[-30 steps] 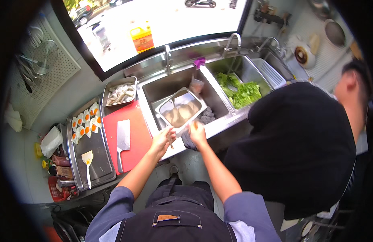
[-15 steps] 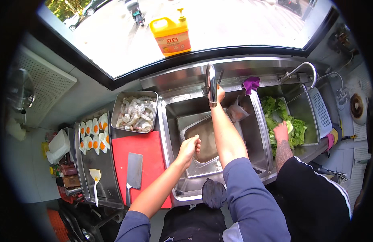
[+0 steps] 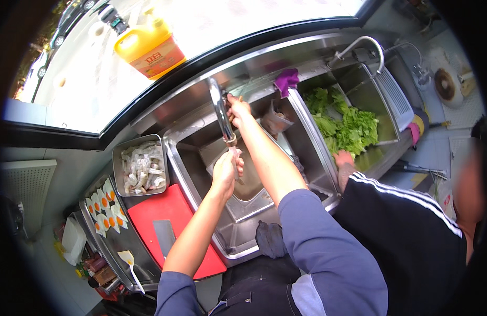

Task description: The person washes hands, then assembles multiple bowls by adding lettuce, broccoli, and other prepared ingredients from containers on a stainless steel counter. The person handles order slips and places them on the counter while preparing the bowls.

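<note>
My left hand (image 3: 225, 169) is closed right under the mouth of the curved steel faucet (image 3: 218, 108). Whatever its fingers hold is small, and I cannot make it out. Behind the faucet, my right hand (image 3: 239, 111) grips at the faucet handle, which the spout and fingers partly hide. Both hands are over a steel sink (image 3: 238, 247). In it sits a metal pan (image 3: 246, 203) with cloudy liquid, and a clear plastic bag (image 3: 275, 122) lies at its far right side.
Left of the sink are a tray of peeled shrimp (image 3: 143, 167), a red cutting board (image 3: 193, 239) with a cleaver (image 3: 163, 236), and a tray with fried eggs (image 3: 104, 210). At right, a co-worker's hand (image 3: 344, 159) touches the sink holding lettuce (image 3: 354, 126). A purple cloth (image 3: 286, 81) hangs between the sinks.
My left hand has moved up and forward to beneath the faucet mouth. My right hand stays at the handle. The view has turned and shifted right. The co-worker's hand has drawn back from the lettuce.
</note>
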